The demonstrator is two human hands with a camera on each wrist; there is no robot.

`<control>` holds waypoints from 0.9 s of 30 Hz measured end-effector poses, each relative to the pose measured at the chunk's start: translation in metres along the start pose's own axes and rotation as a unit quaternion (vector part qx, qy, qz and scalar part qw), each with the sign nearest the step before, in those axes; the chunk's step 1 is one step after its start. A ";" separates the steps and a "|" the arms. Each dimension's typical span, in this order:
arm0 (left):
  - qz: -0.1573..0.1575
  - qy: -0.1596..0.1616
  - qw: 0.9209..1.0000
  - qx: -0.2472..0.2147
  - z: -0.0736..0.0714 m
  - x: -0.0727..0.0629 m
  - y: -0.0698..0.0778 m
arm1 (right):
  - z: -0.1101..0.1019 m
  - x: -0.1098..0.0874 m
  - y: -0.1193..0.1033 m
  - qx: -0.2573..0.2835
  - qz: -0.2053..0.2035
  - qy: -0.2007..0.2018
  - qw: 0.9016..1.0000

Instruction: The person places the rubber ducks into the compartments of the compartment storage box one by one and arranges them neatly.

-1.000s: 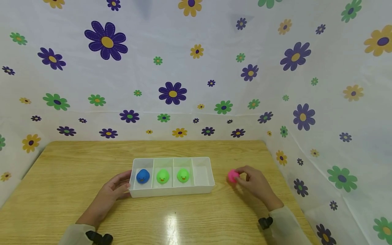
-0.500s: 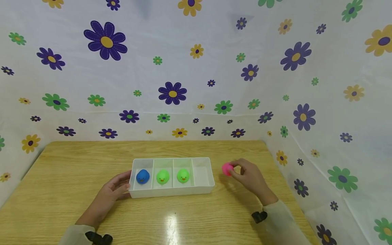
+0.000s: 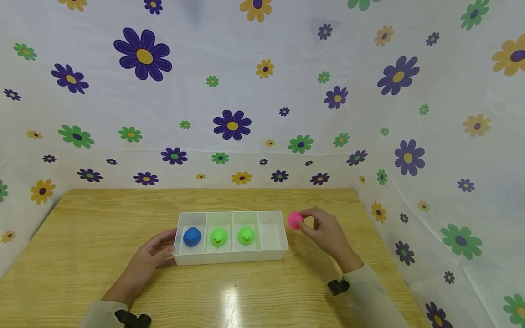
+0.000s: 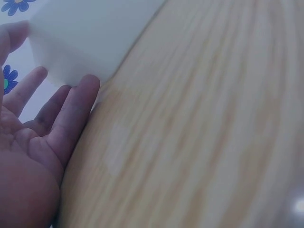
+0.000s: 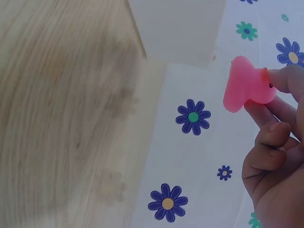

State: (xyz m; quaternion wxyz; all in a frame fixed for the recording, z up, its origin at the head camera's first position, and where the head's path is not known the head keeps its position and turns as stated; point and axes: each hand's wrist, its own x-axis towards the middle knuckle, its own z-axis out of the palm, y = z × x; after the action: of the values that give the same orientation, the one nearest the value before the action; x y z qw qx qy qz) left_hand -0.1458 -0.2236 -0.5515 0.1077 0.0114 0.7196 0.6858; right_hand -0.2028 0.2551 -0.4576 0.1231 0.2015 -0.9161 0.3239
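My right hand (image 3: 328, 232) pinches a pink rubber duck (image 3: 295, 220) by its head, between thumb and fingers. In the right wrist view the duck (image 5: 244, 85) is held tipped over, its base facing the box. It hangs just right of a white box (image 3: 229, 257) with compartments in a row. From the left, the box holds a blue duck (image 3: 192, 237), a green duck (image 3: 218, 237) and another green duck (image 3: 246, 235); its rightmost compartment (image 3: 272, 234) is bare. My left hand (image 3: 151, 255) rests its fingertips against the box's left end, fingers extended in the left wrist view.
The box stands on a wooden table (image 3: 234, 291). A white cloth (image 3: 188, 95) printed with flowers hangs behind the table and along its right side. Dark straps with small black mounts sit on both wrists.
My right hand has lifted the pink duck off the table and carried it left, closer to the box's right end. The left hand and the box have stayed in place.
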 end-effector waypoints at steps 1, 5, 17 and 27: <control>-0.001 0.000 1.000 0.000 0.000 0.000 0.000 | 0.001 0.001 -0.002 0.000 0.001 0.001 1.000; 0.000 -0.001 1.000 -0.001 0.001 -0.001 0.000 | 0.005 0.005 -0.010 0.006 0.000 -0.003 1.000; 0.000 0.000 1.000 -0.001 0.000 -0.001 0.001 | 0.026 0.011 -0.027 0.013 -0.003 -0.049 0.999; 0.001 -0.002 1.000 -0.002 0.000 0.000 0.000 | 0.046 0.014 -0.026 -0.056 0.002 -0.123 0.991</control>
State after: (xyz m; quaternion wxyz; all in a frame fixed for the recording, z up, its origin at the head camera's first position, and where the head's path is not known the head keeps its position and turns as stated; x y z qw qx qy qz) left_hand -0.1457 -0.2233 -0.5513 0.1081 0.0131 0.7184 0.6871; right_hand -0.2080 0.2032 -0.4741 0.0202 0.2309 -0.9413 0.2452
